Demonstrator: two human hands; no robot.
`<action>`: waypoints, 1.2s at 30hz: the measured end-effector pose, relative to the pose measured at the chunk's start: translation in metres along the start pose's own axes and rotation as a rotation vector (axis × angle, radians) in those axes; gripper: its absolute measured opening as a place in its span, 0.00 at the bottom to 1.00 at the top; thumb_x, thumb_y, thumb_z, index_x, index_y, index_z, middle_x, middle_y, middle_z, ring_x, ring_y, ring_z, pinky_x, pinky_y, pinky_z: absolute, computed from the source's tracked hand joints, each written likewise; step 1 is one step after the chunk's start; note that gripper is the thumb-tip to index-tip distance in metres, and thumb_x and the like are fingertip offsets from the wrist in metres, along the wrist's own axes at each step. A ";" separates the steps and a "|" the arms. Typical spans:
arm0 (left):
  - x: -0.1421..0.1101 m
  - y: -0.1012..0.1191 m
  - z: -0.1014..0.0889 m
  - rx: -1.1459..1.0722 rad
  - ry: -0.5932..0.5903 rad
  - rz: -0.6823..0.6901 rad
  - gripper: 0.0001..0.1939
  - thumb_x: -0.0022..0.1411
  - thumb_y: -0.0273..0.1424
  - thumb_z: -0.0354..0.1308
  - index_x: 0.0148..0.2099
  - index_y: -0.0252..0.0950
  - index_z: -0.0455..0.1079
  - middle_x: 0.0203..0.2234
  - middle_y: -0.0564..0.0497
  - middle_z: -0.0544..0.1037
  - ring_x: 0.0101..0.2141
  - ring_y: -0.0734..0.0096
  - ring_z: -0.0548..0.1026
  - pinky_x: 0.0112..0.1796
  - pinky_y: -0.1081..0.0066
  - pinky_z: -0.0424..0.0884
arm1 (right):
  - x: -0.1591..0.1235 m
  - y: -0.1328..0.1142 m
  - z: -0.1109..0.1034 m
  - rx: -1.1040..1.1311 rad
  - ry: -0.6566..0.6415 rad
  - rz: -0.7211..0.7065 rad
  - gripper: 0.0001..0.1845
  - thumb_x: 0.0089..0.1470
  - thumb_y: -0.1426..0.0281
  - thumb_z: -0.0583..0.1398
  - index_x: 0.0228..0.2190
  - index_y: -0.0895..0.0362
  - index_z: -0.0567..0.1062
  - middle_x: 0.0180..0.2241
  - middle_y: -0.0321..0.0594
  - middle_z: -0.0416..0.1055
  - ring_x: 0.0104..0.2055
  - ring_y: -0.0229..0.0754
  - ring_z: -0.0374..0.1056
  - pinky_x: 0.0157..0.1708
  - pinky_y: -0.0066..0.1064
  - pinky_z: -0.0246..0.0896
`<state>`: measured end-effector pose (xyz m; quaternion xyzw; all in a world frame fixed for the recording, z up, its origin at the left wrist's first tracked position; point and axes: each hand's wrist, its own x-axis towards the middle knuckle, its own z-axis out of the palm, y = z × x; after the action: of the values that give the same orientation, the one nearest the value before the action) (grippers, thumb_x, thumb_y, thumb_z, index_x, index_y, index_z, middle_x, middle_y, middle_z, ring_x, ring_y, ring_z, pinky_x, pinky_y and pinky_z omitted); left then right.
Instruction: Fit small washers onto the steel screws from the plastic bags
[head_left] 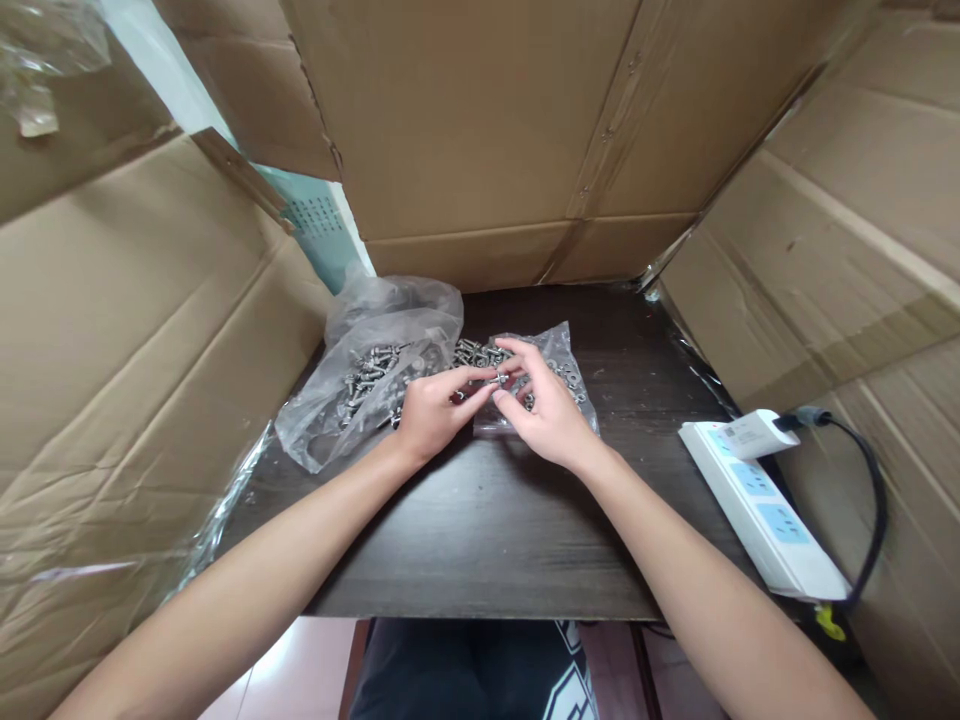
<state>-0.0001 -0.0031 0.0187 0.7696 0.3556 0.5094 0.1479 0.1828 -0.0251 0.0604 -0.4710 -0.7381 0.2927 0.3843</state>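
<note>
With the hands as the centre of the clock, the left hand [433, 412] and right hand [546, 410] meet over the bench [480, 550], fingers of both pinching one small metal fastener [500, 380] (its exact make is too small to tell). At 10 o'clock slumps a large clear plastic bag [307, 430] with metal bolts [371, 375] in it; a smaller clear plastic bag [559, 345], holding washer-like rings [571, 380], lies beneath the right hand and out toward 1 o'clock. Well apart, at 4 o'clock, sits a white power strip [814, 572] with a white plug-in adapter [754, 435].
</note>
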 end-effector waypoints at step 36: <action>0.002 0.003 -0.002 -0.039 -0.086 0.046 0.04 0.68 0.28 0.62 0.45 0.34 0.77 0.34 0.50 0.81 0.29 0.76 0.77 0.27 0.80 0.73 | 0.003 -0.001 -0.006 0.019 0.055 0.011 0.20 0.56 0.68 0.59 0.51 0.55 0.72 0.44 0.44 0.74 0.37 0.43 0.71 0.32 0.32 0.64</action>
<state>-0.0001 -0.0041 0.0223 0.7956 0.3213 0.4859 0.1664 0.1861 -0.0227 0.0654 -0.4792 -0.7218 0.2886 0.4075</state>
